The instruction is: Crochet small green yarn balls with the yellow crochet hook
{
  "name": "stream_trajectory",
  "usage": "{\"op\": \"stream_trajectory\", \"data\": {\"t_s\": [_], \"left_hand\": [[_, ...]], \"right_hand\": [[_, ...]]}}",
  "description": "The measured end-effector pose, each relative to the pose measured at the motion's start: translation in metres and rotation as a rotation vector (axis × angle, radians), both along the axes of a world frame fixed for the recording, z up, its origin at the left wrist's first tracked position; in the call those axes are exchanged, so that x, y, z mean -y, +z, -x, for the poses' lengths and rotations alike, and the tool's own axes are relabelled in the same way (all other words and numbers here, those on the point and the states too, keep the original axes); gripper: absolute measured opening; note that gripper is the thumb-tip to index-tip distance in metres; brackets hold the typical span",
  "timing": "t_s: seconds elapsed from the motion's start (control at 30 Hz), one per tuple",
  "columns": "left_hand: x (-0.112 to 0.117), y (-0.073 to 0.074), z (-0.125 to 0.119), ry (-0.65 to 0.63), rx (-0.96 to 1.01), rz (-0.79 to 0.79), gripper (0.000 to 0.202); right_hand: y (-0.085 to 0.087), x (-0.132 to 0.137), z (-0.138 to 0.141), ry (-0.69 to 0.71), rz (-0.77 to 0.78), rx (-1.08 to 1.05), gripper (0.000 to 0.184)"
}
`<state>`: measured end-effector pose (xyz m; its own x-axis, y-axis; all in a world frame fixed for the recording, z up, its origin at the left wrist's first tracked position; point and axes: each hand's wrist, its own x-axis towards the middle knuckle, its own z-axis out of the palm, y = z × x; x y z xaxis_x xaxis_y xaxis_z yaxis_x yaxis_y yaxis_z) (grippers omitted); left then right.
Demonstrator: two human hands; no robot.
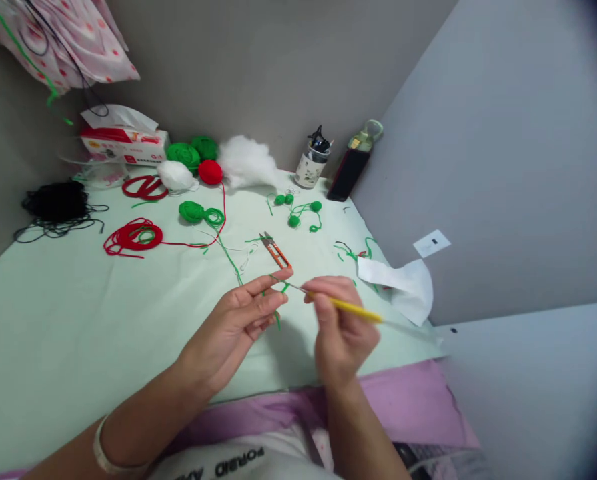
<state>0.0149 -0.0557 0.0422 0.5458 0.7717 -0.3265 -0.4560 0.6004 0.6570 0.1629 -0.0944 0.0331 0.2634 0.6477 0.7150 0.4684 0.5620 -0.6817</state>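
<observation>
Between the thumb and fingers of my left hand (pixel 245 310) is a strand of green yarn (pixel 285 287), its short tail hanging below the fingers. My right hand (pixel 341 323) grips a crochet hook with a yellow handle (pixel 355 310). The hook's thin metal shaft points left and meets the yarn by my left fingertips. Just beyond my left fingers lie orange-handled thread snips (pixel 277 252). From a small green yarn ball (pixel 192 212), a strand runs across the table toward my left hand.
A coil of red yarn (pixel 137 235), red-handled scissors (pixel 145 188) and black yarn (pixel 58 202) lie at left. White stuffing (pixel 248 161), a pen cup (pixel 311 165) and a bottle (pixel 354 160) stand behind. Small green crocheted balls (pixel 294 221) and white paper (pixel 401 283) lie to the right.
</observation>
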Motion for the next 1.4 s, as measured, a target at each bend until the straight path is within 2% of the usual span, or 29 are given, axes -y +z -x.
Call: {"op": "stream_trajectory", "data": {"t_s": [0.1,0.17,0.33,0.47,0.57,0.7,0.83,0.93,1.1,1.2,1.4], "left_hand": [[-0.004,0.0,0.004,0.021,0.013,-0.025,0.028],[-0.003,0.001,0.003,0.049,-0.008,-0.074,0.029],[0.002,0.002,-0.001,0.014,-0.043,-0.164,0.033],[0.002,0.001,0.0,0.021,-0.069,-0.19,0.031],[0.001,0.002,-0.001,0.044,-0.064,-0.179,0.031],[0.0,0.004,-0.002,0.002,-0.044,-0.15,0.041],[-0.001,0.004,0.001,0.0,-0.091,-0.158,0.033],[0.0,0.006,0.002,0.007,-0.098,-0.135,0.031],[-0.002,0.006,0.0,-0.007,-0.021,-0.118,0.042],[-0.006,0.005,0.004,-0.03,-0.04,-0.096,0.049],[-0.01,0.004,0.014,-0.063,-0.079,-0.075,0.047]], "right_hand": [[0.004,-0.005,-0.005,0.121,0.098,-0.352,0.018],[0.005,-0.007,-0.003,0.209,0.154,-0.421,0.018],[0.0,-0.007,0.007,0.232,0.171,-0.291,0.014],[-0.001,-0.006,0.008,0.228,0.161,-0.276,0.015],[0.001,-0.005,0.007,0.202,0.156,-0.227,0.015],[0.003,-0.003,0.005,0.176,0.135,-0.158,0.016],[0.003,-0.002,0.005,0.203,0.132,-0.141,0.018],[0.002,-0.001,0.006,0.17,0.127,-0.094,0.018],[0.0,0.0,0.005,0.153,0.133,-0.052,0.018],[0.0,-0.001,0.0,0.175,0.15,-0.111,0.015],[0.004,-0.007,-0.012,0.284,0.185,-0.485,0.016]]}}
